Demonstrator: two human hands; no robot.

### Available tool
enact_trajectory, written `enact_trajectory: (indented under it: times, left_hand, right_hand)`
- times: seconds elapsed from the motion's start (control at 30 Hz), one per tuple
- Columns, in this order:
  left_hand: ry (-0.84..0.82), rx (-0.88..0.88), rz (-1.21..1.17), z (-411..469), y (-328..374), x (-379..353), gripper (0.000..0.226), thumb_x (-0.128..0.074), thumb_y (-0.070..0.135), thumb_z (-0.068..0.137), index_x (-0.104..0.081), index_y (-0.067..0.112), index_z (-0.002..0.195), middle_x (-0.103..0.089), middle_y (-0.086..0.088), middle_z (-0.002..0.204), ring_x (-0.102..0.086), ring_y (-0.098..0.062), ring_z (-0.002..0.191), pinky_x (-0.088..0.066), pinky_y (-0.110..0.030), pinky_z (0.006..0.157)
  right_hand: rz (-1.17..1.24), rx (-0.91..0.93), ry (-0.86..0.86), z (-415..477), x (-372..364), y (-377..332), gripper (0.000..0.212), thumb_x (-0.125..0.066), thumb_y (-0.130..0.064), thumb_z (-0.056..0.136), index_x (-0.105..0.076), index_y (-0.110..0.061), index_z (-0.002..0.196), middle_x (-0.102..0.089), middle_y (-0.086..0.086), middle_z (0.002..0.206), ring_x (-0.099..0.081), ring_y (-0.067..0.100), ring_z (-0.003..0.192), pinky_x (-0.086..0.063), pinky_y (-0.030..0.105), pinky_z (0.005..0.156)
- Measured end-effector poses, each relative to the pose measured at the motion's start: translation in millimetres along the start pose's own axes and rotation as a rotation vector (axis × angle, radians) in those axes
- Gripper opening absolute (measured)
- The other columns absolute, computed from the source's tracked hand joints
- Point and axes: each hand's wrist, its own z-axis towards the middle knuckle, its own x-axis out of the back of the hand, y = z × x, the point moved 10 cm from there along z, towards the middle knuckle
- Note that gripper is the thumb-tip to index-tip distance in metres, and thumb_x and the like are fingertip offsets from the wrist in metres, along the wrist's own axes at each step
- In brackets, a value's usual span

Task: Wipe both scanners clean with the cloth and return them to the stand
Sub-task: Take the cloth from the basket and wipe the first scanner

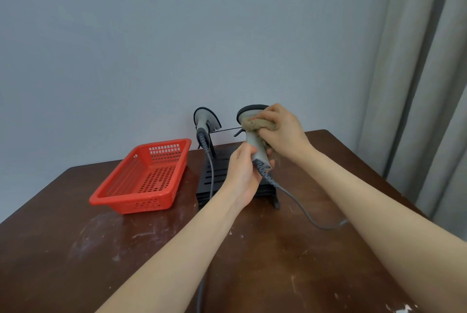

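Your left hand (243, 173) grips one scanner (256, 147) by its handle just above the stand (219, 173), and your right hand (283, 131) clamps the cloth (257, 124) against its neck. The second scanner (205, 120) hangs at the stand's left; whether it's been wiped isn't clear. The held one still needs returning.

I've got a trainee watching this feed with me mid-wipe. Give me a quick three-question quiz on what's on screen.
1. True or false: the right hand holds the cloth against the scanner in hand.
2. Where is the other scanner? A. in the red basket B. hung on the stand C. lying flat on the table
3. Fill in: the left hand grips the scanner in hand by its ____.
Key: 1 true; 2 B; 3 handle.
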Motion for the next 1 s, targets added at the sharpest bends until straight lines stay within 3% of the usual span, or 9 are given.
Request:
enact_trajectory:
  times: [0.1, 0.2, 0.4, 0.53, 0.6, 0.8, 1.0]
  left_hand:
    - [-0.026, 0.008, -0.055, -1.6, 0.9, -2.2, 0.027, -0.033, 0.004, 0.095, -0.06, 0.007, 0.092, -0.062, -0.011, 0.086, -0.057, -0.02, 0.075, -0.049, -0.033, 0.065]
    - [-0.002, 0.043, -0.055, -6.6, -5.7, -1.1, 0.026, -0.033, 0.008, 0.097, -0.059, 0.007, 0.092, -0.062, -0.011, 0.083, -0.057, -0.02, 0.072, -0.049, -0.031, 0.063]
    - [0.062, 0.089, -0.12, -10.8, -7.7, -2.0, 0.017, -0.034, 0.006, 0.094, -0.051, 0.005, 0.095, -0.051, -0.013, 0.086, -0.049, -0.016, 0.064, -0.042, -0.025, 0.052]
    - [0.128, 0.051, -0.101, -6.8, 0.6, 12.6, 0.021, -0.036, 0.007, 0.093, -0.057, 0.005, 0.087, -0.061, -0.012, 0.079, -0.058, -0.021, 0.069, -0.049, -0.031, 0.062]
    - [0.143, 0.057, -0.106, -6.4, 1.0, 18.9, 0.022, -0.036, 0.007, 0.092, -0.058, 0.006, 0.09, -0.062, -0.012, 0.08, -0.058, -0.021, 0.069, -0.05, -0.03, 0.058]
    - [0.107, 0.093, -0.153, -7.3, -4.0, 13.9, 0.02, -0.034, 0.009, 0.094, -0.051, 0.004, 0.103, -0.051, -0.014, 0.088, -0.048, -0.017, 0.061, -0.043, -0.024, 0.044]
    - [0.122, 0.052, -0.112, -4.6, 6.3, 22.6, 0.023, -0.036, 0.01, 0.094, -0.056, 0.006, 0.085, -0.062, -0.008, 0.066, -0.055, -0.016, 0.054, -0.045, -0.024, 0.048]
  right_hand:
    - [-0.02, 0.107, -0.088, -12.6, -6.1, -20.6, 0.023, -0.06, -0.01, 0.076, -0.074, -0.018, 0.093, -0.054, -0.007, 0.095, -0.056, 0.018, 0.092, -0.047, 0.034, 0.079]
    - [-0.073, 0.139, -0.126, -16.8, -8.1, -25.3, 0.022, -0.063, -0.013, 0.075, -0.075, -0.02, 0.092, -0.056, -0.007, 0.093, -0.054, 0.015, 0.087, -0.045, 0.032, 0.076]
    - [-0.17, 0.0, 0.012, 5.9, 12.5, -3.7, 0.027, -0.058, -0.012, 0.081, -0.071, -0.016, 0.104, -0.056, 0.005, 0.107, -0.053, 0.021, 0.096, -0.04, 0.028, 0.077]
    - [-0.054, 0.039, -0.143, -14.2, -6.6, -15.1, 0.014, -0.062, -0.013, 0.075, -0.072, -0.012, 0.084, -0.06, 0.004, 0.089, -0.056, 0.022, 0.085, -0.048, 0.039, 0.077]
    - [0.002, 0.028, -0.184, -22.9, -11.3, -13.2, 0.009, -0.063, -0.012, 0.074, -0.071, -0.016, 0.078, -0.058, -0.002, 0.083, -0.057, 0.021, 0.082, -0.048, 0.042, 0.077]
    - [-0.131, -0.052, -0.005, -1.6, 4.0, 2.4, 0.024, -0.059, -0.013, 0.078, -0.072, -0.019, 0.098, -0.055, 0.005, 0.102, -0.056, 0.025, 0.095, -0.046, 0.04, 0.084]
    - [-0.034, 0.017, -0.223, -20.1, -17.6, -12.3, 0.019, -0.064, -0.014, 0.076, -0.074, -0.019, 0.092, -0.055, -0.005, 0.09, -0.056, 0.018, 0.087, -0.047, 0.036, 0.08]
